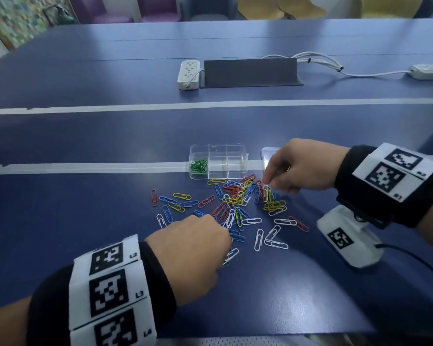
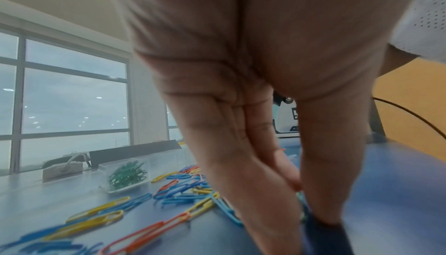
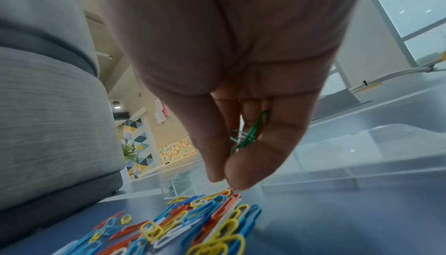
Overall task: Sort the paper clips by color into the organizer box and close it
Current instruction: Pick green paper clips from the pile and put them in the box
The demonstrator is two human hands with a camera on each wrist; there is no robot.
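On the blue table (image 1: pixel 85 78) I saw the loose paper clips (image 1: pixel 233 203) spread between my two hands, thin wire loops coated in glossy red, blue, yellow and white, thinly scattered on the left and piled thicker toward the right, just in front of the box. My left hand (image 1: pixel 193 248) sat low at the near left edge of the scatter, its fingers (image 2: pixel 241 163) pressed together and reaching down to the tabletop opposite the thumb; the tips were blurred and I could not tell whether they pinched a clip. Beyond the pile stood the organizer box (image 1: pixel 218 162), clear hard plastic with straight walls dividing it into small square cells, resting across a strip of pale tape (image 1: pixel 85 168). Its near-left cell held a tangle of green clips (image 1: pixel 198 166); the other cells looked bare. The clear lid (image 1: pixel 268 153) lay open to the right of the box, partly behind my right hand (image 1: pixel 303 166). That hand hovered over the right end of the pile, thumb and forefinger closed together at the tips, with a few green paper clips (image 3: pixel 248 133) tucked against the curled fingers.
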